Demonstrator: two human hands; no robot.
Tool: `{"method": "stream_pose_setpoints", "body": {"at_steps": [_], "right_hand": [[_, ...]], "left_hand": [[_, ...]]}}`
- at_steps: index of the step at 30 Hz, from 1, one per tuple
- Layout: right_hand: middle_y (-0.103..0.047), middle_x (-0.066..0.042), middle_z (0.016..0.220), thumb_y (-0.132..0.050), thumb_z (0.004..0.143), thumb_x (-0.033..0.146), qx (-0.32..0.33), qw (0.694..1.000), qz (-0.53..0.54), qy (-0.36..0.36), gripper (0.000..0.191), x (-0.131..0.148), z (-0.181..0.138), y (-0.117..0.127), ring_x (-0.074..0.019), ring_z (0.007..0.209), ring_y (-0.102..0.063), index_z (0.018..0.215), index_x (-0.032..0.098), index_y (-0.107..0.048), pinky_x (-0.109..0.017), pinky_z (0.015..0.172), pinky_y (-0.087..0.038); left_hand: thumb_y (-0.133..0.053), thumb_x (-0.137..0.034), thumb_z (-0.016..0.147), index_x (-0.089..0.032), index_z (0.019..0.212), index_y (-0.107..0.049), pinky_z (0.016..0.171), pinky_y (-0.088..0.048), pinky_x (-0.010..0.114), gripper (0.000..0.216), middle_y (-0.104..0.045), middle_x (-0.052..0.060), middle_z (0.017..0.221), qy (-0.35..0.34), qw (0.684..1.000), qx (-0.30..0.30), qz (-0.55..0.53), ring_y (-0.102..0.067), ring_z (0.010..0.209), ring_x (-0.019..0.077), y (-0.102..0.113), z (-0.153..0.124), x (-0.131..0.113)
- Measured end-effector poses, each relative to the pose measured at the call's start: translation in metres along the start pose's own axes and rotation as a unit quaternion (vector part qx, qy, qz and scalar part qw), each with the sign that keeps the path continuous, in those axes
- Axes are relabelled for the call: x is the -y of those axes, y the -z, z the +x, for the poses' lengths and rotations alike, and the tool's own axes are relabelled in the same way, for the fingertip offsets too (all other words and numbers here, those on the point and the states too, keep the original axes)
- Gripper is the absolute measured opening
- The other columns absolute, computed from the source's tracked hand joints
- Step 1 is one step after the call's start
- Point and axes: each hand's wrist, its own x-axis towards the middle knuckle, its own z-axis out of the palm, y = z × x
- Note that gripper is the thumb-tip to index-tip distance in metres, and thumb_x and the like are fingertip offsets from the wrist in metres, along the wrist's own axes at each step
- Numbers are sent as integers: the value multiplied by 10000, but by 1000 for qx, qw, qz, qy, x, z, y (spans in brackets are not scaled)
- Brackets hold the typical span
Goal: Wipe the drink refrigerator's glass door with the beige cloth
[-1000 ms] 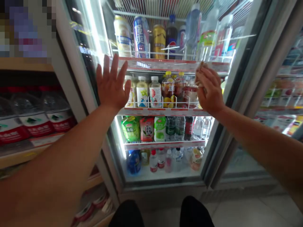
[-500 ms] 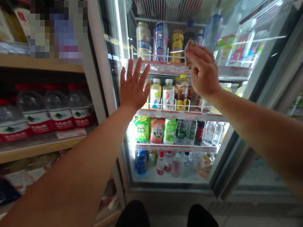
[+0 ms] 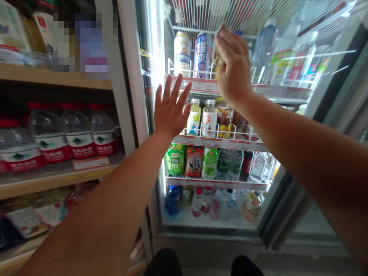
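My left hand lies flat and open against the glass door of a drinks fridge, fingers spread, near the door's left edge. My right hand is closed on a crumpled beige cloth and presses it on the glass higher up, in front of the top shelf of cans. Behind the glass stand rows of juice bottles, green and red drink cartons and water bottles.
A wooden shelf unit at the left holds large water bottles with red labels. A second fridge door stands to the right. My knees show at the bottom above a tiled floor.
My right hand has carried the cloth up and to the left across the glass, from the second shelf's level to the top shelf's. The left hand has stayed flat on the door.
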Motion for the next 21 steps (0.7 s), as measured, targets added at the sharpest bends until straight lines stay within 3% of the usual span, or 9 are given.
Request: {"method": "stream_pose_setpoints", "body": {"at_steps": [3,6,8,12,18,21], "right_hand": [[-532,-54,1575,-457,942,40,50,997,-4,62,530,16,-6,-11,-243,1502,-400,1458,114,-551,-435,1315,-287],[-579,20,1531,-443,922,41,77,990,0,117,558,22,-12,-16,-223,1470,-455,1423,228,-603,-439,1284,-359],[-597,32,1511,-419,961,89,59,992,-11,110,530,17,-8,-13,-208,1443,-488,1435,250,-595,-419,1281,-368],[-581,-31,1529,-414,963,89,-7,998,-42,47,532,0,-9,-5,-225,1446,-477,1467,159,-569,-385,1294,-341],[-619,-28,1491,-412,998,117,79,978,13,191,477,-14,-41,1,-241,1425,-515,1420,217,-610,-481,1227,-427],[-633,-27,1474,-419,987,107,24,988,0,154,486,-35,-41,15,-233,1405,-527,1421,213,-610,-474,1231,-422]], "left_hand": [[-420,-430,997,-441,1612,-305,1333,-4,599,626,-147,-164,1688,6,1000,3,7,-29,1605,250,0,0,-1],[-408,-446,1007,-447,1605,-317,1336,-32,584,604,-185,-158,1684,-1,1000,-8,13,-36,1606,222,-1,0,1],[-408,-444,1011,-455,1601,-320,1336,-33,580,596,-203,-159,1680,-9,1000,-15,7,-38,1607,207,-1,-1,2],[-392,-444,1019,-405,1599,-356,1339,-9,572,582,-192,-127,1692,-4,1000,-4,16,-39,1609,217,-1,-1,2],[-374,-462,1032,-374,1601,-353,1339,-10,565,576,-160,-109,1705,-4,999,-2,38,-36,1612,209,-3,0,3],[-411,-436,1018,-404,1610,-323,1333,-6,585,599,-197,-109,1702,-14,1000,-13,21,-50,1612,235,-3,-2,3]]}}
